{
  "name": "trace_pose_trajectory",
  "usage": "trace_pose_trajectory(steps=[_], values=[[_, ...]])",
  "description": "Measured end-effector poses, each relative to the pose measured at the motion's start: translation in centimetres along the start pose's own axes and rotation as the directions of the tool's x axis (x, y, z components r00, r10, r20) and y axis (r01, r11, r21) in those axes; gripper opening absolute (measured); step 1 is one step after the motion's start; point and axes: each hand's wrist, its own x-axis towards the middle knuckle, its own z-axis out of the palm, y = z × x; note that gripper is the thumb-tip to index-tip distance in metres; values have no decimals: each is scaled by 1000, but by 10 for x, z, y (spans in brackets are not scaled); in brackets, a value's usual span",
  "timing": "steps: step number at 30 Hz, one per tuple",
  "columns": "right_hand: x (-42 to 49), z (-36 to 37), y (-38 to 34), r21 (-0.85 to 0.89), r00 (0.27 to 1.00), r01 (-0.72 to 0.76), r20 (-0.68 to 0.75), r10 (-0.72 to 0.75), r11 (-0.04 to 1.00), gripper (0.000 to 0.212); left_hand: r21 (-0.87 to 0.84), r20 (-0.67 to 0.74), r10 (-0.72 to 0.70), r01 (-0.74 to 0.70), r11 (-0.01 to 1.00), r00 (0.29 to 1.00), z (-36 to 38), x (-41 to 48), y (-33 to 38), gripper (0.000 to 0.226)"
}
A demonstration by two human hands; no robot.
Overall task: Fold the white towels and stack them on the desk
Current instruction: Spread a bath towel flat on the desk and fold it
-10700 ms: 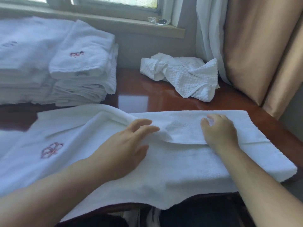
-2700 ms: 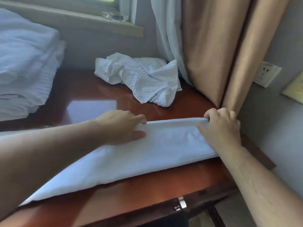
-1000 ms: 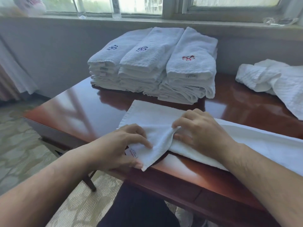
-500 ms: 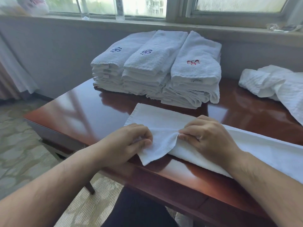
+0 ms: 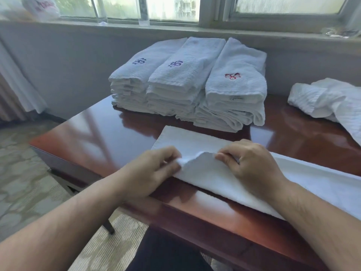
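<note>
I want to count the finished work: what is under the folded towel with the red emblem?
Under the towel with the red emblem lies a pile of folded white towels, resting on the desk. Their edges show; how many there are, I cannot tell.

head view (sole camera) looks down, close over desk point(image 5: 101, 137).

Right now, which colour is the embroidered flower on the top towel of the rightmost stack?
Red, on the rightmost stack; the embroidered flower shows clearest in the head view.
</note>
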Motion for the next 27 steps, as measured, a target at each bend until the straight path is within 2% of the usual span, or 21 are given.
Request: trace_pose_trajectory(steps=[1,3,4,6,8,10,13,15,16,17,20,22,25,27], values=[[1,-1,-1,-32,1000,3,-24,-4,999,13,-58,-106,-40,34,998,994,-1,4,-1,15],[4,-3,-2,-96,997,20,-67,-26,995,15,-47,-333,-82,70,996,939,-2,18,-5,18],[5,-3,-3,-123,997,15,-73,-24,992,16,0,-411,-91,99,995,907,-3,26,-8,17],[6,-4,-1,-183,999,-35,-44,27,982,19,61,-480,-141,193,979,866,-2,43,-13,18],[7,-5,3,-242,994,-108,1,112,964,20,26,-466,-258,304,952,847,-3,60,-19,24],[11,-5,8,-227,970,-221,50,238,948,20,-15,-369,-378,402,916,849,-6,73,-24,38],[22,-5,20,-197,913,-353,138,383,914,22,149,-234,-402,441,885,885,-7,83,-26,56],[25,-5,26,-254,900,-356,166,403,899,27,230,-209,-411,453,861,887,-4,85,-29,43],[26,-5,29,-287,894,-354,175,412,890,30,238,-215,-432,476,847,876,-3,85,-31,35],[25,-5,32,-312,891,-352,176,418,882,32,235,-237,-457,507,829,857,-2,84,-33,37],[22,-2,36,-317,909,-335,140,393,887,28,204,-330,-506,583,786,797,1,83,-33,64],[23,-1,37,-290,930,-300,125,347,909,25,203,-368,-518,610,766,772,3,82,-34,68],[24,0,40,-291,938,-276,128,323,916,24,247,-422,-510,637,731,749,7,79,-37,63],[21,1,42,-336,935,-277,123,334,900,28,284,-461,-495,651,704,736,11,75,-37,51]])
